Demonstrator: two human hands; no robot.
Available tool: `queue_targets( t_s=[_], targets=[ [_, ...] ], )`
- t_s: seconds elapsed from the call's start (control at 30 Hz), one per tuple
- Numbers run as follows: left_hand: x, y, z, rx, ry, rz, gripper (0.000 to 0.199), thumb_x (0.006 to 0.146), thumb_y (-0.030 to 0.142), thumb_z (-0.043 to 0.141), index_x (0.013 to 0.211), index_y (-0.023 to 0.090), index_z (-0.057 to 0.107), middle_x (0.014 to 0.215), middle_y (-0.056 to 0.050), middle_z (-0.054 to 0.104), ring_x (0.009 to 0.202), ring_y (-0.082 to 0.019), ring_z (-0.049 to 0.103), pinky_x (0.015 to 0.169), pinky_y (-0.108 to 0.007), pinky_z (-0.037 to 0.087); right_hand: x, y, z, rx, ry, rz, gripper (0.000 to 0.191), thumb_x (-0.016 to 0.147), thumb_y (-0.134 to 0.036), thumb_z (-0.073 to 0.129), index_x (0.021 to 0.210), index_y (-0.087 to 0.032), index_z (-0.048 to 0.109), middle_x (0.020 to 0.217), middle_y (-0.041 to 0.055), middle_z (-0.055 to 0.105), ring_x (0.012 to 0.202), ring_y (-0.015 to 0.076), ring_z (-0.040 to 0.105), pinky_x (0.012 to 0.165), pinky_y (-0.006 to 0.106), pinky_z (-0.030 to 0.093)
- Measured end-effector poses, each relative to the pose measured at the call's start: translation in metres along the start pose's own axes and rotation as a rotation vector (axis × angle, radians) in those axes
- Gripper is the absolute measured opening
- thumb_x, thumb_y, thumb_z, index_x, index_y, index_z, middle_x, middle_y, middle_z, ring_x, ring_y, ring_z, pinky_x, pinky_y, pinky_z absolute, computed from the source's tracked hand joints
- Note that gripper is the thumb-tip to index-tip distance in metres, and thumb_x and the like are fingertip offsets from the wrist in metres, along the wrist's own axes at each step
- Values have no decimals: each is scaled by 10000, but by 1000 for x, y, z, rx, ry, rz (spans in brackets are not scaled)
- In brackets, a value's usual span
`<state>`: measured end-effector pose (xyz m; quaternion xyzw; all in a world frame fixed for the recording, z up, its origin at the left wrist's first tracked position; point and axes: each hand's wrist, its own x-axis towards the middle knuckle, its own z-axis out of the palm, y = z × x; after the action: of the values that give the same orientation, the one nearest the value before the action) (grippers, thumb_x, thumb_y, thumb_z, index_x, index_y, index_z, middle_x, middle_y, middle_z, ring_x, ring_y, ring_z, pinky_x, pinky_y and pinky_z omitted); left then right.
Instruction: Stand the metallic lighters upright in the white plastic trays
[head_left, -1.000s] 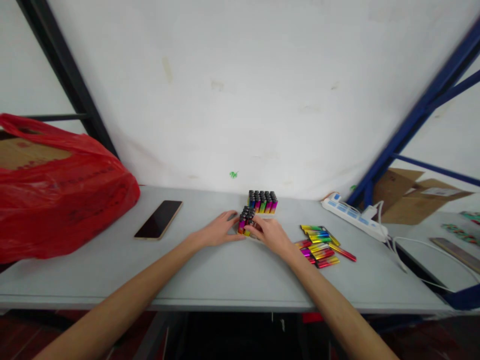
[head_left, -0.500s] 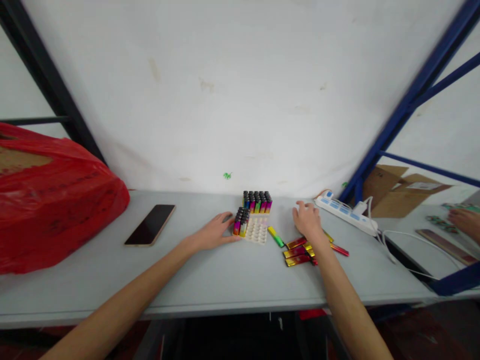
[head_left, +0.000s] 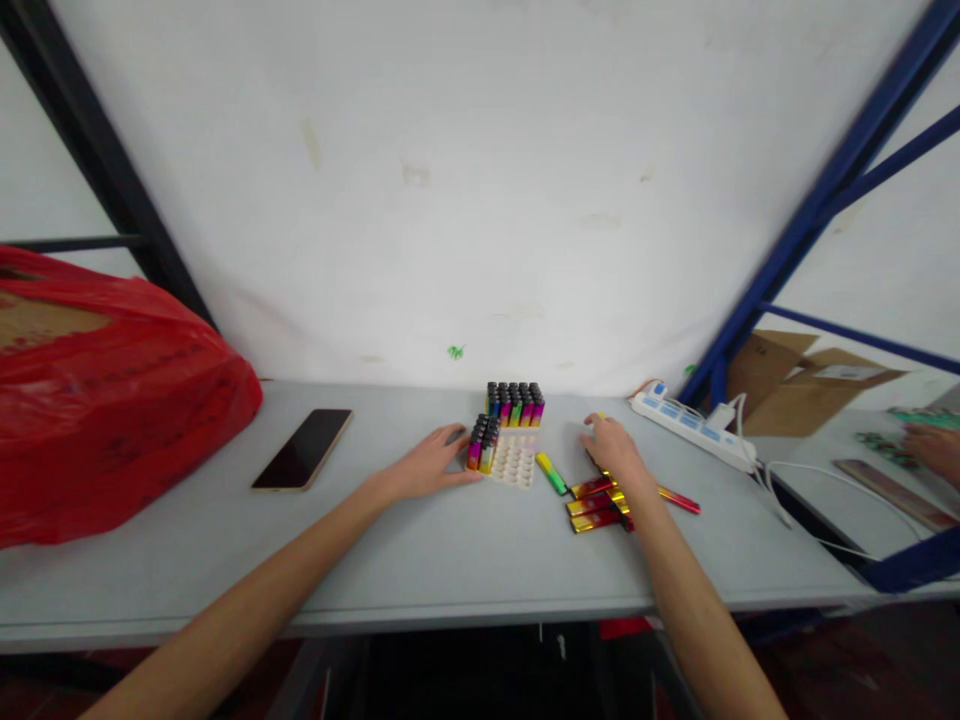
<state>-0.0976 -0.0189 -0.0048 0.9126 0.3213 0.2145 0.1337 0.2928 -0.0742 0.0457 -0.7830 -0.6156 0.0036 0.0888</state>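
A pale tray with round sockets lies mid-table. Black-topped lighters stand upright along its left side, and a block of lighters stands at the back. My left hand rests at the tray's left edge, thumb and fingers spread around the near group; the thumb touches the front corner. Above a loose pile of red and gold lighters is my right hand, fingers closed on a lighter whose yellow end shows past the fingertips. A green-yellow lighter lies between tray and pile.
A phone lies at left beside a big red plastic bag. To the right are a white power strip with cables, a blue metal frame and an open cardboard box. Another person's hand is at the far right.
My right hand has shifted slightly left, and a yellow lighter end now shows at its fingers. The yellowish lighter right of my wrist no longer shows. My left hand stays put.
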Motion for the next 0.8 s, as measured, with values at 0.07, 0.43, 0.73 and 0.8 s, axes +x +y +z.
queue_targets(
  t_s=[0.07, 0.43, 0.73, 0.8],
  targets=[
    [0, 1, 0, -1, -3, -5, 758, 1063, 818, 656, 1520, 215, 690, 1696, -214, 596, 1571, -447, 570, 1335, -604, 468, 2, 1, 4, 25, -16, -19, 416, 1097, -266, 624, 1471, -134, 748, 1405, 244, 757, 1315, 360, 734, 1109, 415, 534],
    [2, 1, 0, -3, -13, -17, 797, 1046, 857, 640, 1534, 228, 681, 1696, -208, 599, 1583, -449, 562, 1354, -581, 455, 21, 29, 11, 67, 188, -19, 446, 1164, -315, 536, 1519, -102, 702, 1532, 258, 688, 1504, 390, 592, 1233, 498, 475],
    [1, -2, 3, 13, 9, 4, 792, 1055, 845, 644, 1538, 220, 683, 1697, -212, 606, 1575, -453, 569, 1343, -611, 468, 84, -14, 18, 47, 102, -365, 485, 1129, -173, 548, 1593, -87, 659, 1650, 266, 633, 1550, 333, 597, 1297, 469, 453],
    [0, -2, 3, 22, 5, 1, 789, 1057, 842, 645, 1558, 233, 667, 1700, -199, 604, 1580, -443, 566, 1344, -597, 470, 98, -29, 20, 45, 57, -434, 448, 1116, -145, 571, 1539, -113, 716, 1579, 242, 698, 1492, 307, 647, 1266, 425, 477]
  ],
)
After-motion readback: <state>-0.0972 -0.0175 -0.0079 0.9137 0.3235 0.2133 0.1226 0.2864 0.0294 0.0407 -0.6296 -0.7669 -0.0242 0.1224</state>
